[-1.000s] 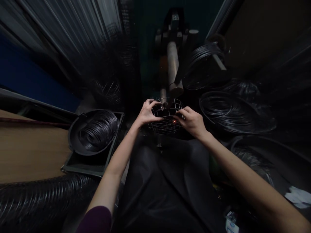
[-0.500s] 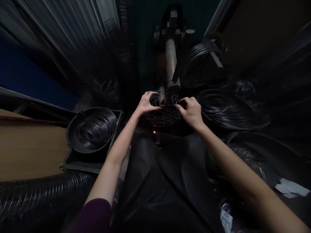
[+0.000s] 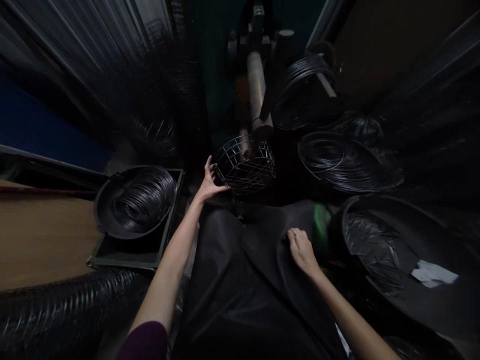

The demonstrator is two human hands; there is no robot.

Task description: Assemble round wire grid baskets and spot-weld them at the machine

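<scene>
A wire basket (image 3: 243, 167), round with an open grid, sits around the lower rod (image 3: 244, 142) of a machine. My left hand (image 3: 210, 184) has its left side between spread fingers and thumb. Above the basket, the machine's thick metal cylinder (image 3: 258, 90) points down toward me. My right hand (image 3: 303, 251) is away from the basket, over the black apron (image 3: 247, 280) on my lap. Its fingers are together and curled, and their tips are partly hidden, so what they may hold does not show.
To the left, a black bowl (image 3: 103, 212) with coiled wire rests on a crate (image 3: 127, 257). More wire coils lie in a round tray (image 3: 348, 165) at the right. Nearer stands a large dark basin (image 3: 423, 220) containing a white scrap (image 3: 435, 274). A ribbed black roll (image 3: 63, 305) lies lower left.
My right hand has let go of the basket and come down to my lap. My left hand has shifted to the basket's left side, and the basket has turned. The orange spark is gone.
</scene>
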